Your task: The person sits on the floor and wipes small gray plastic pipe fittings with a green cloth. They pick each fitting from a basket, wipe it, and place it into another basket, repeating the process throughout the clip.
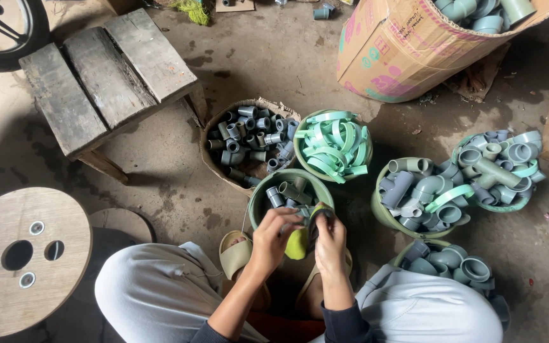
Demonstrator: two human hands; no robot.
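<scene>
My left hand point(273, 236) and my right hand point(329, 242) meet just above the near rim of a green bowl point(258, 198) of grey pipe fittings. Between them sits a yellow-green rounded piece point(297, 244), which my left fingers pinch at its top. A dark rounded fitting point(319, 215) is gripped in my right hand, right beside the yellow-green piece. I sit low with both knees in pale trousers point(154, 292) spread apart. My feet in tan sandals point(235, 254) rest on the floor below the bowl.
Around me stand a basket of small grey couplings point(249, 136), a bowl of pale green clamps point(333, 145) and several bowls of grey elbows point(417, 190). A cardboard box of fittings point(408, 44) lies at the back right. A wooden stool point(106, 73) and a wooden spool point(23, 257) are on the left.
</scene>
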